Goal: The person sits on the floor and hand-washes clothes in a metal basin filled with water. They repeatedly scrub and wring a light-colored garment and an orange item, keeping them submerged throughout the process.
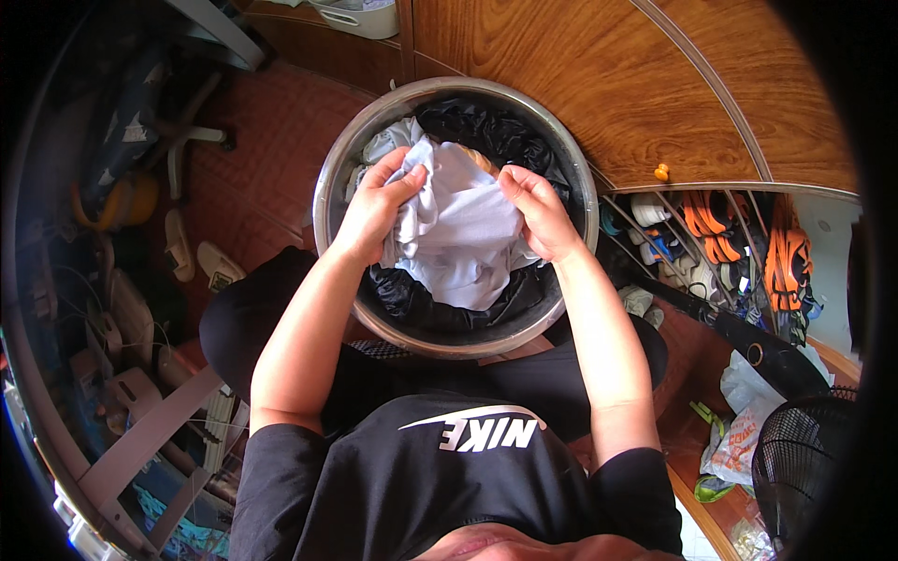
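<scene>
A round metal basin [584, 175] stands before me between my knees. Inside it lie wet-looking black fabric [484, 130] and light-coloured cloth bunched at its left side. Above these I hold up a pale grey-white fabric piece [470, 210], spread between both hands. My left hand [379, 200] grips a gathered fold of it, thumb on top. My right hand [537, 210] pinches its right edge between thumb and fingers. A bit of orange-tan material [480, 160] shows behind the cloth's upper edge. The lower part of the pale cloth hangs down over the black fabric.
A wooden cabinet [547, 63] borders the basin's far side. Shoes [701, 245] fill a rack at right, near a black fan [796, 449] and plastic bags [744, 421]. Slippers [179, 245] and a chair base [196, 133] are on the left floor.
</scene>
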`<state>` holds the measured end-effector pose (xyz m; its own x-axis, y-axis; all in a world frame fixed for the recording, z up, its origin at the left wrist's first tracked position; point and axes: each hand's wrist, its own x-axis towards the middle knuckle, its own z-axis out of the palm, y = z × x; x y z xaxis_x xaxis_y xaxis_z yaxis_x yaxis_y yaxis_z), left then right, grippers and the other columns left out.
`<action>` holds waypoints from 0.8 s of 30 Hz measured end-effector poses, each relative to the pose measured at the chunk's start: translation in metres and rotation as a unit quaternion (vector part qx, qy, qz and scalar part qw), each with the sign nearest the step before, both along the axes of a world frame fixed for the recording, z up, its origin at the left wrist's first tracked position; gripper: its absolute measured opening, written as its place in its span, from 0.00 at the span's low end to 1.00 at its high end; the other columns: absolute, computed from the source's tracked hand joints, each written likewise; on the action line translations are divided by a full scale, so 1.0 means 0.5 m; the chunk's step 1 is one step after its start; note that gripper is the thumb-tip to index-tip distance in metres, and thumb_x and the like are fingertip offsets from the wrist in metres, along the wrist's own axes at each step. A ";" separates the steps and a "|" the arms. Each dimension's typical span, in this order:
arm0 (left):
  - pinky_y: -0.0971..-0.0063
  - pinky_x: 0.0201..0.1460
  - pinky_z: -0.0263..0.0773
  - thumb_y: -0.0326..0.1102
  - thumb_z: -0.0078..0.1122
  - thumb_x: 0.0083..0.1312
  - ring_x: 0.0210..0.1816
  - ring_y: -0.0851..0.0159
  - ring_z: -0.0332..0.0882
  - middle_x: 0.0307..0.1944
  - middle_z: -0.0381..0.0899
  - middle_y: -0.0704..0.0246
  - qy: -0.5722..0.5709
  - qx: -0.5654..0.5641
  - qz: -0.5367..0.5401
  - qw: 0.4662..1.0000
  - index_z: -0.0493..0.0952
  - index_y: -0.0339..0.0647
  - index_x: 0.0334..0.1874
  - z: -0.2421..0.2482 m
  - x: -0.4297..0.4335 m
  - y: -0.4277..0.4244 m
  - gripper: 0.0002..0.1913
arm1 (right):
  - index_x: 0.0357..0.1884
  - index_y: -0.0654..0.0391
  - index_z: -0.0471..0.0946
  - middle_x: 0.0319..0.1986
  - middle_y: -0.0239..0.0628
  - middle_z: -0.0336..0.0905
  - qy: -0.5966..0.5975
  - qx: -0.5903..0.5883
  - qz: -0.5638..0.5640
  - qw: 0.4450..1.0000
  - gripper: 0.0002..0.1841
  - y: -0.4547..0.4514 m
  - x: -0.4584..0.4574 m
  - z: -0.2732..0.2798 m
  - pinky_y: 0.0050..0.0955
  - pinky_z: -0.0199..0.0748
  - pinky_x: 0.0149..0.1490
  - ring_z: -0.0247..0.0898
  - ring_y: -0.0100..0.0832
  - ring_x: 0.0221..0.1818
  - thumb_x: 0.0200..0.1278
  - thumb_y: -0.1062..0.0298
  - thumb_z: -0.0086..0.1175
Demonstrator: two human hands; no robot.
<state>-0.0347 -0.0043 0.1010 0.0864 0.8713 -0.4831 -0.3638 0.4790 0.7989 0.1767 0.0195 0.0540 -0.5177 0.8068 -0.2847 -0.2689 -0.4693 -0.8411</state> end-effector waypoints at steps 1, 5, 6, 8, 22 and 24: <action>0.83 0.40 0.68 0.34 0.51 0.64 0.37 0.76 0.72 0.37 0.74 0.73 -0.011 0.001 0.004 1.000 0.71 0.41 0.47 -0.002 0.004 0.000 0.11 | 0.32 0.55 0.71 0.28 0.21 0.71 0.048 -0.028 0.006 0.998 0.10 -0.002 -0.006 0.025 0.15 0.64 0.41 0.65 0.13 0.33 0.63 0.59 0.50; 0.80 0.43 0.68 0.34 0.52 0.63 0.40 0.74 0.72 0.38 0.76 0.68 -0.029 0.033 -0.032 0.999 0.71 0.39 0.47 -0.030 0.013 0.007 0.12 | 0.32 0.54 0.69 0.28 0.22 0.71 0.107 -0.096 -0.021 0.989 0.06 -0.012 -0.028 0.084 0.15 0.65 0.38 0.65 0.14 0.32 0.61 0.64 0.52; 0.76 0.43 0.69 0.33 0.52 0.62 0.40 0.69 0.74 0.38 0.77 0.63 0.148 0.120 -0.054 0.980 0.70 0.38 0.47 -0.052 0.026 0.005 0.12 | 0.32 0.53 0.69 0.29 0.22 0.72 0.072 -0.074 -0.023 0.994 0.04 -0.002 -0.016 0.052 0.16 0.66 0.38 0.66 0.14 0.32 0.60 0.69 0.53; 0.61 0.44 0.70 0.30 0.53 0.58 0.41 0.44 0.75 0.37 0.77 0.51 0.473 0.196 -0.148 0.846 0.67 0.36 0.50 -0.090 0.045 0.001 0.17 | 0.30 0.57 0.68 0.27 0.30 0.73 -0.229 0.060 -0.040 0.971 0.07 0.003 -0.015 -0.014 0.20 0.68 0.37 0.69 0.21 0.31 0.55 0.71 0.56; 0.60 0.33 0.71 0.35 0.51 0.56 0.32 0.49 0.77 0.29 0.78 0.56 0.546 0.189 -0.065 0.814 0.74 0.43 0.39 -0.184 0.096 -0.018 0.10 | 0.37 0.60 0.70 0.30 0.37 0.74 -0.338 0.097 -0.187 0.917 0.12 -0.047 -0.071 -0.129 0.28 0.68 0.38 0.71 0.28 0.32 0.53 0.69 0.57; 0.64 0.32 0.70 0.35 0.53 0.56 0.31 0.49 0.76 0.26 0.76 0.55 0.472 0.190 -0.043 0.860 0.74 0.40 0.37 -0.146 0.115 -0.030 0.09 | 0.37 0.54 0.72 0.31 0.29 0.73 -0.069 -0.111 -0.262 0.956 0.12 -0.048 -0.074 -0.114 0.23 0.68 0.38 0.70 0.24 0.33 0.60 0.56 0.51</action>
<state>0.0226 -0.0194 0.0280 -0.1171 0.9916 -0.0552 0.5567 0.1116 0.8232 0.1396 -0.0046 -0.0030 -0.0033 0.8569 -0.5155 -0.4096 -0.4715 -0.7810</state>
